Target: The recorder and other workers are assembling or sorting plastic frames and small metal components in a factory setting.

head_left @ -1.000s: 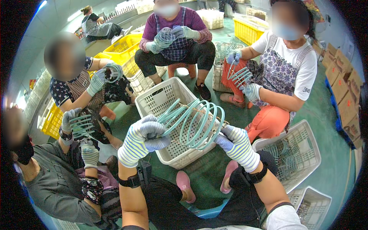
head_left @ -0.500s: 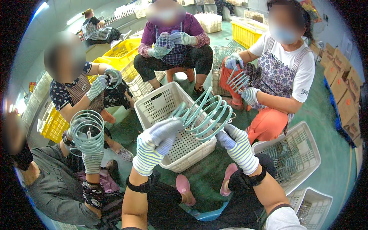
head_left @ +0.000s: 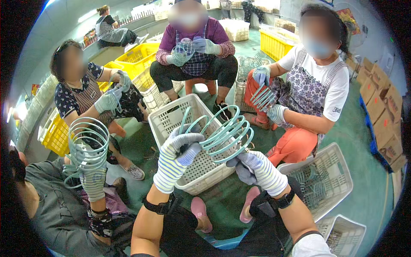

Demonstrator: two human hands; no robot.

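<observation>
Two gloved hands hold a bundle of pale green wire rings up over a white basket.

The left hand (head_left: 177, 150), in a striped work glove, has its fingers (head_left: 188, 139) closed round the near ends of the wire ring bundle (head_left: 222, 132), while the right hand (head_left: 252, 167) pinches the bundle's lower end from the other side; held at both ends like this, the loops fan out between the fingers and, it seems, stay untangled. The bundle hangs just beyond the fingertips, above the white plastic basket (head_left: 171, 115) that stands on the green floor (head_left: 227, 205) between the person's feet, so a dropped ring would likely land inside. To the left, a co-worker's gloved hand (head_left: 92, 182) lifts a like coil of rings (head_left: 87, 143).
</observation>
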